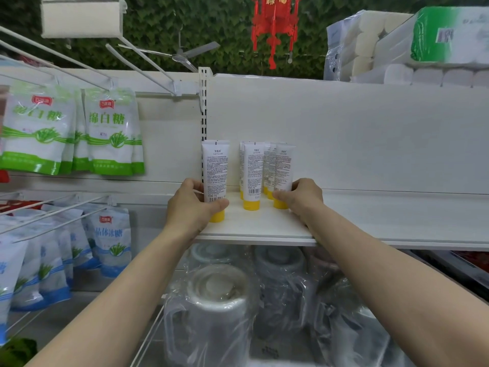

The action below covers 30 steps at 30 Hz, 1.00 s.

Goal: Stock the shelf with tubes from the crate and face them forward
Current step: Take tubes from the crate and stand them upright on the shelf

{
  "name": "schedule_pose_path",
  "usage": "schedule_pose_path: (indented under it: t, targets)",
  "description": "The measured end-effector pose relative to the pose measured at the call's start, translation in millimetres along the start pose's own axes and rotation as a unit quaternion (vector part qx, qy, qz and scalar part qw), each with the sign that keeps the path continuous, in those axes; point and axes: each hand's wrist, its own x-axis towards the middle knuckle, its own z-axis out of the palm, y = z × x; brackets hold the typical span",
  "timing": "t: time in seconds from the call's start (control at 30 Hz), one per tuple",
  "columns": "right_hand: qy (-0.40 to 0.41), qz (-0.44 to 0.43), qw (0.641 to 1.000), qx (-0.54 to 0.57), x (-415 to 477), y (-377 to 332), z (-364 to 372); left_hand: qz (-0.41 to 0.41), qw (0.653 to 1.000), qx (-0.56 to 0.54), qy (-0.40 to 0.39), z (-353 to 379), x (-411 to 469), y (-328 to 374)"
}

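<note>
My left hand [193, 207] grips one white plastic tube with a yellow cap [215, 170]. My right hand [304, 200] grips a second tube [283, 168]. Both stand cap-down on the white shelf [264, 226]. They seem light, soft and easy to tip, so I hold them low, near the caps.

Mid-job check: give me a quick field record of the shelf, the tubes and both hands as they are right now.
shelf: white board, tubes grouped at its left end
left tube: upright on its yellow cap, nearest the front edge
left hand: grips left tube low down
middle tube: upright, untouched
right tube: upright
right hand: grips right tube near its cap
back tubes: upright behind, count unclear
facing: fine print and barcodes face the camera
crate: not in view
</note>
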Motion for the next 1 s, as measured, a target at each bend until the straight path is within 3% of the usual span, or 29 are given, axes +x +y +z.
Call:
schedule_pose_path:
  t: [1.0]
  targets:
    - [0.003, -0.012, 1.000, -0.029, 4.2, 3.0, 3.3, 0.006, 1.000, 0.006, -0.004, 0.6, -0.9, -1.6]
